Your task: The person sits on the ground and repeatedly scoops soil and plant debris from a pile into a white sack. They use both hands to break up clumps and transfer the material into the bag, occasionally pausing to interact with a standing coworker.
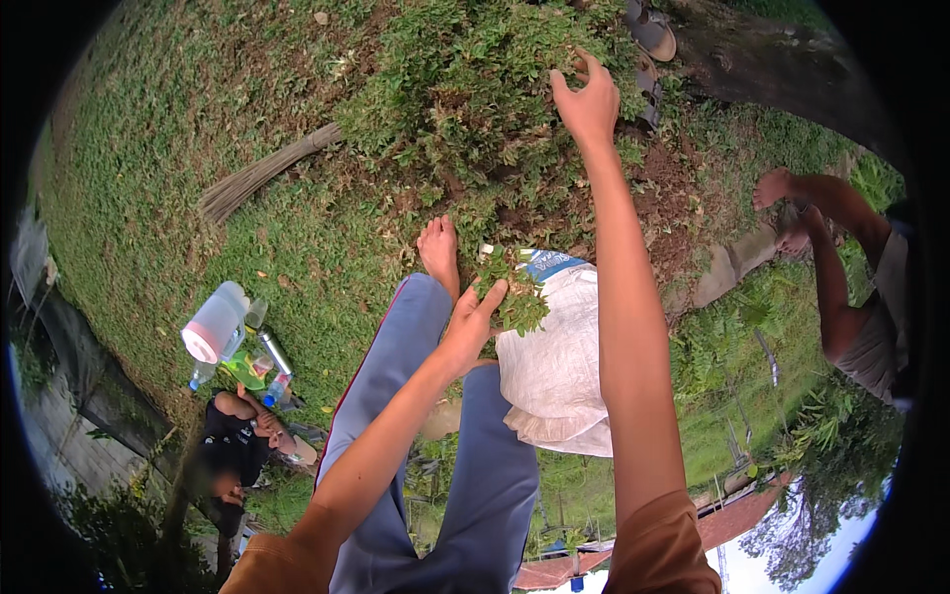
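Observation:
My left hand grips a bunch of leafy green plants beside the upper edge of a white woven sack. The sack lies next to my bent knee, and a blue printed patch shows near its top. My right hand reaches out to the right side of a large heap of cut greenery. Its thumb and fingers are apart, with nothing visible between them. Brown, dry bits are mixed among the heap's green leaves.
A stick broom lies left of the heap. Sandals sit at its far right. A plastic jug, a steel flask and bottles stand on the grass at left. One person sits lower left, another at right.

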Demonstrator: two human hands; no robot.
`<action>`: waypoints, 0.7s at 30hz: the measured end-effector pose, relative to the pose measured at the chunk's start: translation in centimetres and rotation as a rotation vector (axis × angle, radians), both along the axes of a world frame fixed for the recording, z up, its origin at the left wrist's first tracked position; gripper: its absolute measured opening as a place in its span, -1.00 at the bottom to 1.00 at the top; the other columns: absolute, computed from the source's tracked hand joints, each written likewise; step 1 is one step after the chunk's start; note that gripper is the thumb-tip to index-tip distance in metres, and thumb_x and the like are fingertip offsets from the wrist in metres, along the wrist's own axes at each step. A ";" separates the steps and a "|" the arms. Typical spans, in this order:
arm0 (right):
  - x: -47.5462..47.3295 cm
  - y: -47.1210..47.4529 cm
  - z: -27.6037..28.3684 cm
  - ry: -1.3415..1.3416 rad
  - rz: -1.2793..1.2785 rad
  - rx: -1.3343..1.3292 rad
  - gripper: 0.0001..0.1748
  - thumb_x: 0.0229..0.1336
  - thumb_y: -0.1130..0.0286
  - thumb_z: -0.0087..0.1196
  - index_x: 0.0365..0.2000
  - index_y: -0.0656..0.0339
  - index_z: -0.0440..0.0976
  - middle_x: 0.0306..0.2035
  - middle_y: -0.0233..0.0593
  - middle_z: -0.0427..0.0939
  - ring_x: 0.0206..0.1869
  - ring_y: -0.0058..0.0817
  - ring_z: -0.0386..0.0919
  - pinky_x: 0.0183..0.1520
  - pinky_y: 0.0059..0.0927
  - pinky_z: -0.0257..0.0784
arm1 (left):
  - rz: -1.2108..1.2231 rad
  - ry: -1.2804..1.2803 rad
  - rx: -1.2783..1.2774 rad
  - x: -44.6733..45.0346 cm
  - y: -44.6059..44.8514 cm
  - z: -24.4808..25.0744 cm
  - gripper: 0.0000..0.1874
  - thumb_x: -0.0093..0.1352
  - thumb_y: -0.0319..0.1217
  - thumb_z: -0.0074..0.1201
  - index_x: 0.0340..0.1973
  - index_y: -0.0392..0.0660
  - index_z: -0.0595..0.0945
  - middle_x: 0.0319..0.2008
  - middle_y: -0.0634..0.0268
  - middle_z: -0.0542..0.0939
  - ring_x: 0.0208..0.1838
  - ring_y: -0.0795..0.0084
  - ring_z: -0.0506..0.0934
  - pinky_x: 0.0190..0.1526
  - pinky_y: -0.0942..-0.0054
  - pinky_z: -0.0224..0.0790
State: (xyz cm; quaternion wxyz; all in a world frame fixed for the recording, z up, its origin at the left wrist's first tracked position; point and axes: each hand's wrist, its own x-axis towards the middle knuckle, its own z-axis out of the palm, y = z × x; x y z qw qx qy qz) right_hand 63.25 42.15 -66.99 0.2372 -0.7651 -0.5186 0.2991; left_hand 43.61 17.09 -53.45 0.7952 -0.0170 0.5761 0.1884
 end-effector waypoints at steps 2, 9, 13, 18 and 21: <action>-0.2 4.2 -2.1 -0.330 0.317 -0.032 -0.14 0.24 -0.17 0.25 0.37 0.11 0.35 0.41 -0.05 0.32 0.47 -0.08 0.26 0.39 0.18 0.42 | -0.099 0.035 -0.091 0.2 0.2 -0.1 -0.63 0.62 -0.16 0.01 0.23 -0.04 0.51 0.13 0.36 0.63 0.21 0.49 0.59 0.23 0.21 0.52; -6.6 2.0 -2.5 -0.235 0.363 -0.134 -0.52 0.16 0.23 0.38 0.00 0.18 0.47 0.28 -0.08 0.45 0.38 -0.04 0.35 0.37 0.05 0.32 | 0.077 0.061 -0.154 -1.1 1.6 -0.4 -0.61 0.55 -0.12 0.08 0.21 0.02 0.51 0.14 0.37 0.60 0.20 0.40 0.57 0.25 0.09 0.46; -6.6 -2.0 0.7 0.212 -0.218 -0.114 -0.51 0.22 0.36 0.29 0.05 0.33 0.35 0.20 0.09 0.45 0.17 -0.04 0.52 0.13 0.03 0.48 | 0.115 0.152 -0.203 -1.9 0.9 -1.3 -0.62 0.54 -0.14 0.07 0.19 -0.01 0.52 0.11 0.35 0.61 0.18 0.39 0.58 0.22 0.10 0.48; -3.7 -9.7 9.8 1.032 -0.675 -0.152 -0.31 0.20 0.53 0.26 0.30 0.28 0.25 0.39 0.05 0.26 0.17 -0.20 0.52 0.26 0.03 0.48 | 0.051 0.171 -0.119 -2.4 0.1 -2.0 -0.68 0.54 -0.20 0.02 0.11 -0.07 0.52 0.04 0.38 0.62 0.08 0.44 0.62 0.11 0.19 0.56; -2.1 -16.0 15.2 1.286 -0.665 -0.279 -0.27 0.14 0.63 0.23 0.33 0.23 0.30 0.26 -0.08 0.46 0.25 -0.21 0.49 0.33 0.08 0.41 | 0.082 0.097 -0.079 -2.3 -0.5 -1.0 -0.71 0.55 -0.23 0.00 0.11 -0.06 0.51 0.02 0.37 0.63 0.03 0.44 0.65 0.05 0.26 0.60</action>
